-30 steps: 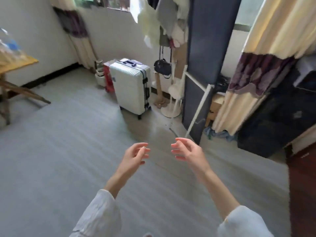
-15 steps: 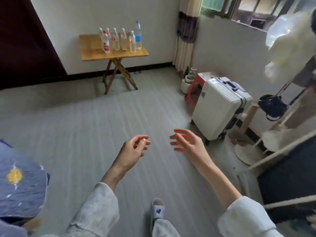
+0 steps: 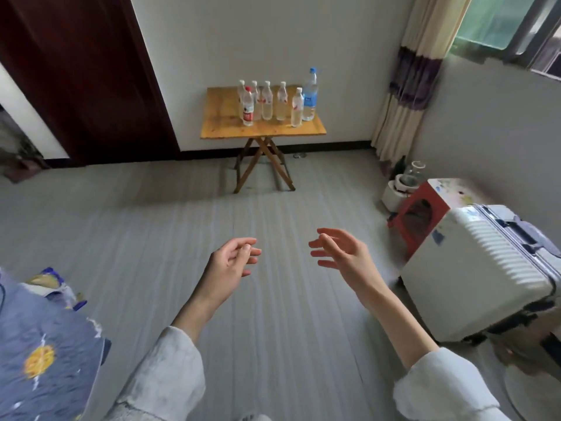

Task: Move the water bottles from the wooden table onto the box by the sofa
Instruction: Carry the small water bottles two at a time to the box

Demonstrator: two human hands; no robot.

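Several clear water bottles (image 3: 267,100) stand upright on the small wooden folding table (image 3: 224,123) against the far wall; most have red labels, and a taller one with a blue label (image 3: 309,94) stands at the right end. My left hand (image 3: 232,265) and my right hand (image 3: 341,253) hover over the grey floor in the middle of the room, well short of the table. Both are empty, with fingers loosely spread. No box or sofa shows in this view.
A white ribbed suitcase (image 3: 479,275) stands at the right, with a red-and-white box (image 3: 425,214) and a white pot (image 3: 397,189) behind it. Blue patterned fabric (image 3: 39,354) lies at the lower left. A dark red door (image 3: 76,77) fills the left wall; a curtain (image 3: 409,80) hangs at the right.
The view has swung left from the suitcase and clothes rack until the table with the bottles sits ahead and nearer. Both hands stay empty in front of me.
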